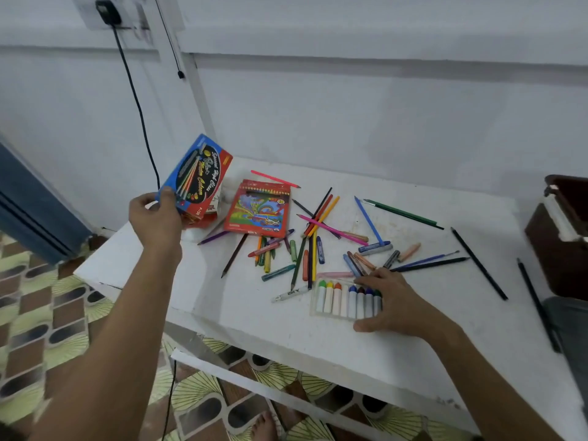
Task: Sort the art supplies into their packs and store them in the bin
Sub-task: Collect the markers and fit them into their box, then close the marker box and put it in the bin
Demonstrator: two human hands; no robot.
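Desk (413, 351): white, set against a white wall; everything below is placed relative to the crayon tray.

Crayon tray (345, 315): clear plastic, flat on the desk near its front edge, holding a row of white-bodied crayons with green, yellow, orange, blue, brown and dark tips.

Right hand (393, 305): your fingers lie spread and fairly straight over the tray's right end, thumb on the desk at its front corner; it touches the tray and grips nothing.

Left hand (156, 218): raised well to the left of the tray, off the desk's left edge, thumb and fingers pinching the lower corner of the blue box (197, 178), which is tilted in the air.

Red pack (257, 206): flat on the desk, behind and to the left of the tray, just beside the blue box.

Loose supplies (313, 246): coloured pencils and crayons scattered and crossing one another behind the tray, between it and the red pack. A white crayon (290, 295) lies just left of the tray.

Dark pencils (479, 264): two long ones lie to the right of the tray, well apart from it.

Bin (563, 230): dark brown, at the desk's far right edge, well to the right of the tray; only part of it is in view.
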